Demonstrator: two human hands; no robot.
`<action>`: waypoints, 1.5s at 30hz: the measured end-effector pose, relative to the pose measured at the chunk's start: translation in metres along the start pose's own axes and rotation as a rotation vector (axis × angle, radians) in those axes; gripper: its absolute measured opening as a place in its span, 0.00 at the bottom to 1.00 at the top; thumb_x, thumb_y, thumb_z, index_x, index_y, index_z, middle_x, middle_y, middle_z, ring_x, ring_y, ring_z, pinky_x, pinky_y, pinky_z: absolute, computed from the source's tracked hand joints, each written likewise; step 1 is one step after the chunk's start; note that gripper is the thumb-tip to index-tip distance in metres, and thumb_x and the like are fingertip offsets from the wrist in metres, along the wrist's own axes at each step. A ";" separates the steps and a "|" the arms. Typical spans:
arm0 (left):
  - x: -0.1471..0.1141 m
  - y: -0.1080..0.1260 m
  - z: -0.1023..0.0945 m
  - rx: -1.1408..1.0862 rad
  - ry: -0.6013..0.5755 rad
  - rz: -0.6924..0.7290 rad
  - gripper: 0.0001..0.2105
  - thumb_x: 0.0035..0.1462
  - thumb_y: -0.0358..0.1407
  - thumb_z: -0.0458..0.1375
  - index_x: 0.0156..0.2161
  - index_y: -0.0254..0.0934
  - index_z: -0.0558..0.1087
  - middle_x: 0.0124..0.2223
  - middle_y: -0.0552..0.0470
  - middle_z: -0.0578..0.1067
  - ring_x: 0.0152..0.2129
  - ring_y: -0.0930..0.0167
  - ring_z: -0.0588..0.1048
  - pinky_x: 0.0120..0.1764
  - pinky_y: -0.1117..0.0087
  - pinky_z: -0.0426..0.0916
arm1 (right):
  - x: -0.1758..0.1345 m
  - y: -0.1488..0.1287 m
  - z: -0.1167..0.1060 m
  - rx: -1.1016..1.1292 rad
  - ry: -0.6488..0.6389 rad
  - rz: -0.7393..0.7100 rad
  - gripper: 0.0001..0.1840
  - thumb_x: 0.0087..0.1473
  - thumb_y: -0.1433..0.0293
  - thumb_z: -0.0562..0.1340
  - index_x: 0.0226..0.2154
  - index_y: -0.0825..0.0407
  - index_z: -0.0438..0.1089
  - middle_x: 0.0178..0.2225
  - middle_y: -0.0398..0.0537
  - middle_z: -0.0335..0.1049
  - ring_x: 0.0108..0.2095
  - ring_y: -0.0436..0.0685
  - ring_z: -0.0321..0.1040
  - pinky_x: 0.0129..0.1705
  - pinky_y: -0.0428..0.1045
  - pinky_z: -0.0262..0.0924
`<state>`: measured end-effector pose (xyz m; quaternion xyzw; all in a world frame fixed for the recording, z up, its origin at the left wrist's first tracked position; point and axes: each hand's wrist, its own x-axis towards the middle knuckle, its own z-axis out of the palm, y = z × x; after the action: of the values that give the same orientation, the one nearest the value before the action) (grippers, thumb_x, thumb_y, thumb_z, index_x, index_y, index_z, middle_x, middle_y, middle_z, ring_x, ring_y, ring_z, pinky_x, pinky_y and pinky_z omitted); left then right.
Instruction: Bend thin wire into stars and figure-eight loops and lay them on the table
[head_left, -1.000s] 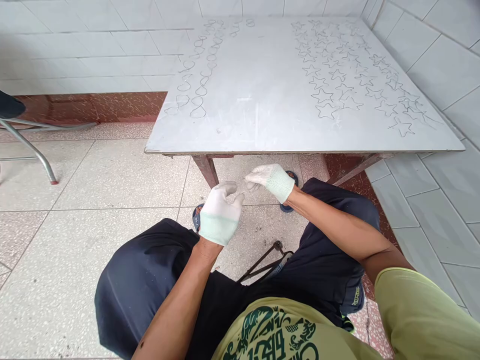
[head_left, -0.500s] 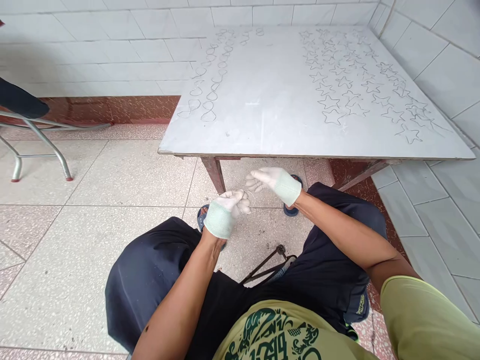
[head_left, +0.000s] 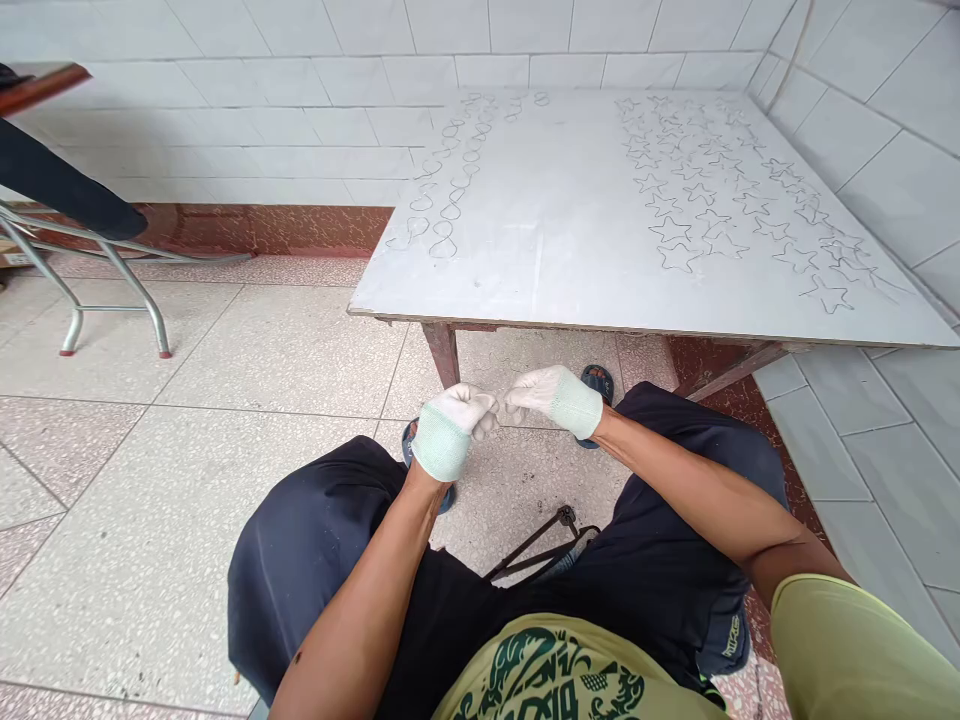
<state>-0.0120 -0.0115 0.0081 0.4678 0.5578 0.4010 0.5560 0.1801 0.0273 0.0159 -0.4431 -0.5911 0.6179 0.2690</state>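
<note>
Both hands wear white gloves with pale green cuffs and are held low in front of the table's near edge. My left hand (head_left: 462, 408) is closed in a pinch, thumb against fingers, on a thin wire that is hard to see now; its curved end showed a moment ago. My right hand (head_left: 537, 390) is closed too, fingertips pressed together at the same wire, nearly touching the left fingertips. The wire's present shape is hidden by the gloves and too fine to make out.
Ahead stands a white-topped table (head_left: 517, 290). Thin wire stars (head_left: 679, 257) lie in rows on its right side, and looped figure-eight wire pieces (head_left: 444, 240) on its left. A folding metal stool (head_left: 112, 308) and another person's dark-clothed leg (head_left: 67, 185) are at far left.
My right hand has come down and in toward the left, its fingers closing from a looser spread. The view has tilted up and turned slightly left.
</note>
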 end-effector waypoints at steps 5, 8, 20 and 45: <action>-0.004 0.005 -0.002 0.084 0.005 0.040 0.15 0.52 0.49 0.63 0.28 0.40 0.71 0.20 0.54 0.74 0.14 0.75 0.66 0.22 0.71 0.59 | -0.006 -0.011 0.000 -0.121 0.115 -0.032 0.11 0.54 0.65 0.66 0.23 0.51 0.77 0.23 0.44 0.77 0.28 0.53 0.75 0.35 0.46 0.67; -0.003 0.006 -0.006 0.052 -0.019 0.088 0.15 0.54 0.50 0.63 0.29 0.40 0.72 0.19 0.55 0.73 0.17 0.71 0.71 0.27 0.69 0.65 | -0.008 -0.014 0.003 -0.135 0.162 -0.082 0.11 0.56 0.64 0.65 0.31 0.52 0.82 0.25 0.43 0.78 0.29 0.53 0.74 0.38 0.47 0.68; -0.014 0.018 -0.010 0.162 -0.192 0.046 0.14 0.56 0.45 0.60 0.26 0.37 0.75 0.17 0.53 0.72 0.13 0.75 0.66 0.22 0.72 0.59 | -0.017 -0.012 -0.005 -0.621 0.163 -0.299 0.13 0.64 0.67 0.64 0.36 0.44 0.86 0.42 0.41 0.85 0.44 0.57 0.79 0.48 0.48 0.66; -0.013 0.012 0.007 0.086 0.019 0.143 0.14 0.56 0.47 0.61 0.26 0.40 0.71 0.20 0.53 0.74 0.17 0.73 0.71 0.26 0.70 0.67 | -0.007 0.038 0.023 -1.042 0.418 -0.549 0.16 0.72 0.63 0.60 0.37 0.46 0.82 0.29 0.45 0.76 0.31 0.55 0.69 0.33 0.51 0.49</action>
<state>-0.0045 -0.0217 0.0227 0.5260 0.5450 0.4199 0.5000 0.1707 0.0045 -0.0212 -0.4596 -0.8420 0.0570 0.2766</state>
